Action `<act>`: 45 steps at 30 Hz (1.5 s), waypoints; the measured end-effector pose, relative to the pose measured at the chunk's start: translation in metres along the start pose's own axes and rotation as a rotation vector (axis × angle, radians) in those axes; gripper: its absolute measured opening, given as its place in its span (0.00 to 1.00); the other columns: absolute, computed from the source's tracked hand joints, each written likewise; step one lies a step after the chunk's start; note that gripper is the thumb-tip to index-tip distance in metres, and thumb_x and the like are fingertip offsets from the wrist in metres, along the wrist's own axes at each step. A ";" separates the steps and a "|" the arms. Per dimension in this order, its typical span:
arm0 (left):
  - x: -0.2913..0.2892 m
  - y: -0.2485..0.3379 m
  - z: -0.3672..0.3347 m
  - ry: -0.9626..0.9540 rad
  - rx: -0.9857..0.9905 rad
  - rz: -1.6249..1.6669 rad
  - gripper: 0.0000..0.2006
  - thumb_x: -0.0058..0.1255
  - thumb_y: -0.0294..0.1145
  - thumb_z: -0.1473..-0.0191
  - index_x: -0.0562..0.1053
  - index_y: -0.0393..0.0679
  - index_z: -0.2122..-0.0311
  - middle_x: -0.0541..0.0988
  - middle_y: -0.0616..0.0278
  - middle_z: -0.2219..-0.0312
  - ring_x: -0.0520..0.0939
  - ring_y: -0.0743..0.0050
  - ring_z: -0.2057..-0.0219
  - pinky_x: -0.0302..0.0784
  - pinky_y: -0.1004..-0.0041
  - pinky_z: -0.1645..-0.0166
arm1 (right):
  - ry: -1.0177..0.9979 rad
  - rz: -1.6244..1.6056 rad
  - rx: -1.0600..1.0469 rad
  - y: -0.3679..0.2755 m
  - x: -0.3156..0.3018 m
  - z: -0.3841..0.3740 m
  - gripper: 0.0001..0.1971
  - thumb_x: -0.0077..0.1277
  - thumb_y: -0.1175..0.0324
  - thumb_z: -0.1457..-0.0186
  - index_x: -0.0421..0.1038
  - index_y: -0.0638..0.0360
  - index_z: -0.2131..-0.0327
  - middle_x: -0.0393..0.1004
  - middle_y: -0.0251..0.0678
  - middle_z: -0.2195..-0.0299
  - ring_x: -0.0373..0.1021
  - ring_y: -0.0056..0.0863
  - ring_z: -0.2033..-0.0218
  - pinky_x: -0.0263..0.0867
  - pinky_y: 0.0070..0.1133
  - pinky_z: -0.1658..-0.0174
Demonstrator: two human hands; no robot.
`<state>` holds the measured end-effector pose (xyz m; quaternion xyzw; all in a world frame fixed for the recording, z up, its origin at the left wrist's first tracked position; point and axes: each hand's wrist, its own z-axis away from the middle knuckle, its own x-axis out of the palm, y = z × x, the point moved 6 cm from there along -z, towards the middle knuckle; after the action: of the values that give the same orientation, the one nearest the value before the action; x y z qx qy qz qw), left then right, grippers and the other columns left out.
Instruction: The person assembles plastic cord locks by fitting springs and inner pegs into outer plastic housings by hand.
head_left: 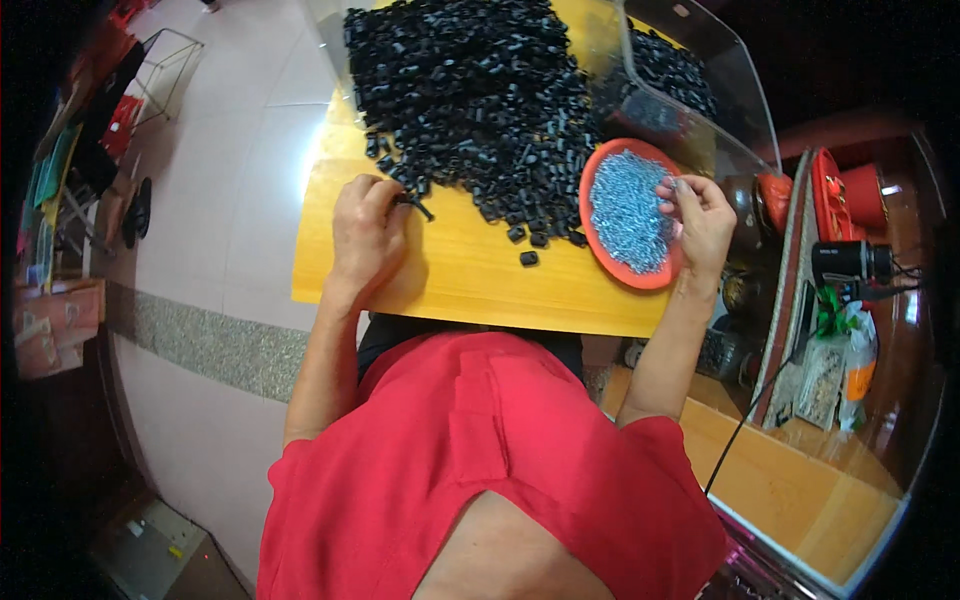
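Observation:
My left hand [368,232] rests at the left part of the yellow tabletop [480,290], its fingers curled and closed. From between its thumb and fingers a small dark stick-like piece [418,207] juts to the right. A big heap of small black plastic pieces [470,90] covers the far middle of the table, and one loose black piece [529,259] lies nearer to me. Over the right rim of a red plate [614,268], my right hand [704,222] has its fingertips pinched together. Small silvery metal pieces, like screws or nails [630,212], fill the plate. What the pinch holds is too small to tell.
A clear plastic bin [745,80] with more black pieces stands at the far right. Beyond the right edge are a shelf with a black cylindrical device [850,263], a bag [858,365] and a hanging cable [740,435]. Tiled floor [230,200] lies to the left.

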<state>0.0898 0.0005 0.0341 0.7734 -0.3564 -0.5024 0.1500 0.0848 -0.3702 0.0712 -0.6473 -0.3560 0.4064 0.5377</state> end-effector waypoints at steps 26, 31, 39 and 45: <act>0.016 0.009 0.034 -0.069 -0.231 0.618 0.08 0.47 0.14 0.58 0.68 0.36 0.69 0.69 0.63 0.69 0.71 0.79 0.68 0.66 0.82 0.62 | -0.631 0.406 -0.265 -0.011 0.189 0.075 0.08 0.49 0.74 0.54 0.70 0.66 0.68 0.72 0.41 0.74 0.69 0.26 0.73 0.64 0.19 0.69; 0.021 -0.009 0.040 0.120 -0.426 0.950 0.08 0.45 0.16 0.55 0.68 0.35 0.67 0.72 0.63 0.70 0.73 0.81 0.69 0.69 0.82 0.64 | -0.522 0.464 -0.200 -0.012 0.179 0.062 0.11 0.50 0.72 0.53 0.70 0.65 0.65 0.73 0.37 0.74 0.68 0.18 0.73 0.64 0.16 0.69; 0.023 -0.016 0.038 0.102 -0.549 1.134 0.08 0.46 0.18 0.52 0.67 0.35 0.64 0.73 0.63 0.70 0.74 0.81 0.67 0.69 0.82 0.61 | -0.598 0.559 -0.553 -0.021 0.194 0.086 0.05 0.49 0.76 0.57 0.70 0.64 0.72 0.69 0.44 0.75 0.68 0.41 0.73 0.64 0.27 0.70; 0.026 -0.020 0.041 0.101 -0.591 1.195 0.09 0.46 0.16 0.53 0.68 0.35 0.64 0.72 0.62 0.65 0.74 0.77 0.64 0.70 0.78 0.57 | -0.583 0.634 -0.728 -0.026 0.221 0.092 0.05 0.49 0.79 0.58 0.69 0.65 0.73 0.69 0.43 0.75 0.68 0.39 0.73 0.65 0.27 0.70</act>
<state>0.0677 0.0017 -0.0133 0.3918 -0.5635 -0.3726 0.6246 0.0931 -0.1299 0.0570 -0.7272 -0.3952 0.5611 0.0105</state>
